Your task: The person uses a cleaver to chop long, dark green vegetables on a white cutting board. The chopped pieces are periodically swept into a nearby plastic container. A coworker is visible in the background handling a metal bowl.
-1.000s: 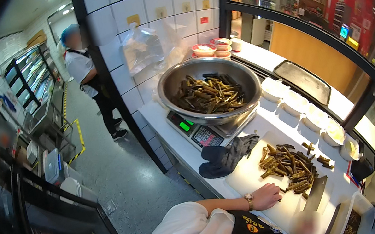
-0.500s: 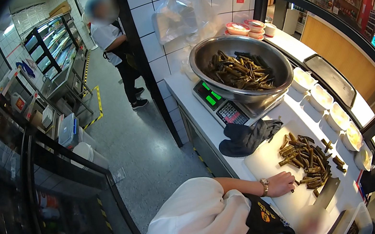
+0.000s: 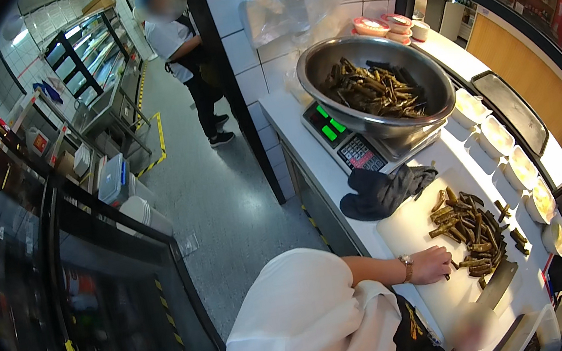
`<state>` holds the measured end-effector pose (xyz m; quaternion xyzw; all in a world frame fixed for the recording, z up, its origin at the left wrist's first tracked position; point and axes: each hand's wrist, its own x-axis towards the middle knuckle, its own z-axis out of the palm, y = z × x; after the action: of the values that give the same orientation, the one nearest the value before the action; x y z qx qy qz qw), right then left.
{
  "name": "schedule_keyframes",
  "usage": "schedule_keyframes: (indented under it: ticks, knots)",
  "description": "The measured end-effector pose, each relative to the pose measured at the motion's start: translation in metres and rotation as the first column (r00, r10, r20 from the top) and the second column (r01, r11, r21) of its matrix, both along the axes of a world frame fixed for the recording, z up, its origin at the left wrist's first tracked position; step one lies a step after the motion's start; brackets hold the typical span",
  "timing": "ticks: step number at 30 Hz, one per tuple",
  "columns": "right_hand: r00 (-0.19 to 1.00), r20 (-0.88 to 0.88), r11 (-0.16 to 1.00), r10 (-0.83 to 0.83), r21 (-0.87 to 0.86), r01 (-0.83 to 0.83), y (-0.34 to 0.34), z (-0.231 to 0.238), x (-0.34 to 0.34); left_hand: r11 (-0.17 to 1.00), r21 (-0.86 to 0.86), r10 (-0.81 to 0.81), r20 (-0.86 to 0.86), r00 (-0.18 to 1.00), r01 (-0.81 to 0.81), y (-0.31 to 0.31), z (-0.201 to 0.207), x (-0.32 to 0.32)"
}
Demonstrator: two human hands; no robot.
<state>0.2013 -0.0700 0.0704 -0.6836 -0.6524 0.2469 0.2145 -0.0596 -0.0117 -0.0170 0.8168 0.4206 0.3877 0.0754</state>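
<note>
A white cutting board (image 3: 402,234) lies on the counter with a heap of short, dark brown-green stick-like pieces (image 3: 469,231) at its right side. My left hand (image 3: 430,265), a watch on its wrist, rests on the board left of the heap. Its fingers are curled together, with a small dark piece (image 3: 447,276) at the fingertips. Nearer to me, my right hand (image 3: 468,340) is mostly blurred and seems closed round the handle of a cleaver (image 3: 499,286). The blade lies at the near edge of the heap. A dark cloth (image 3: 385,191) sits at the board's far left corner.
Beyond the cloth, a steel bowl (image 3: 330,116) of similar pieces stands on a digital scale (image 3: 357,152). Several white tubs (image 3: 520,169) line the right side beside a black tray (image 3: 513,112). A clear container (image 3: 529,327) stands near my right hand. Another person (image 3: 187,59) stands beyond the doorway.
The view has shifted, so the counter appears farther right and slightly higher. Both hands stay in nearly the same places at the board, with the cleaver still near the heap.
</note>
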Motion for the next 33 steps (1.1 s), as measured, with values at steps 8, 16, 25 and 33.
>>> schedule_keyframes:
  ticks: [8, 16, 25, 33]
  knots:
    - [0.999, 0.046, 0.998, -0.001, -0.061, 0.004, -0.002, -0.002, 0.003, 0.998, -0.065, 0.023, 0.009, 1.0, -0.022, -0.004, -0.004, -0.001]
    - [0.999, 0.043, 1.0, 0.02, -0.025, -0.019, 0.0, -0.008, 0.012, 1.0, 0.002, 0.027, -0.247, 0.969, -0.028, 0.002, 0.007, 0.014]
    - [0.997, 0.011, 0.997, 0.075, -0.037, -0.074, 0.0, -0.003, 0.015, 0.987, 0.084, -0.118, -0.194, 0.974, 0.136, -0.011, -0.004, 0.059]
    - [0.995, -0.065, 0.993, 0.07, -0.092, -0.076, -0.004, 0.004, 0.015, 0.991, 0.134, 0.051, -0.26, 0.964, -0.016, -0.026, 0.019, 0.071]
